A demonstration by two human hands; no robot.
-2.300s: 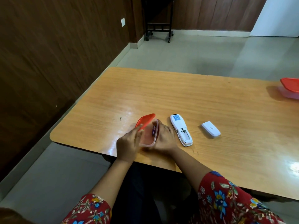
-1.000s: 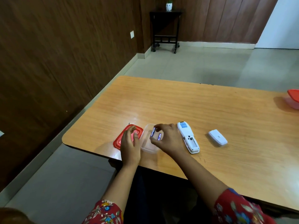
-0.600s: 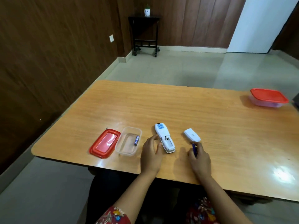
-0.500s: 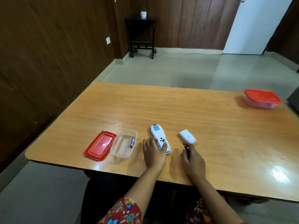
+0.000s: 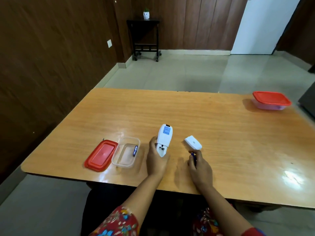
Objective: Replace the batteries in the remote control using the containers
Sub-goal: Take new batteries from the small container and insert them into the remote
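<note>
Right hand: our right hand (image 5: 199, 166) rests on the counter (image 5: 221, 133) near its front edge, fingers curled and pinching a blue battery (image 5: 193, 157) whose tip pokes out toward the far side.
Left hand: our left hand (image 5: 156, 160) grips the near end of the white remote control (image 5: 164, 139), fingers wrapped around its left edge and thumb side under its near tip; the remote is tilted up, back side facing us, battery bay open.
Battery cover: we see the white battery cover (image 5: 193, 142) lying flat just beyond our right hand, apart from the remote.
Open container: a clear container (image 5: 126, 155) sits left of our left hand, with one blue battery (image 5: 135, 150) lying along its right wall.
Lid: its red lid (image 5: 101, 155) lies flat beside it on the left, touching or nearly so; we cannot tell which.
Far container: a second container with a red lid on (image 5: 271, 100) stands at the far right of the counter, well apart from everything else.
</note>
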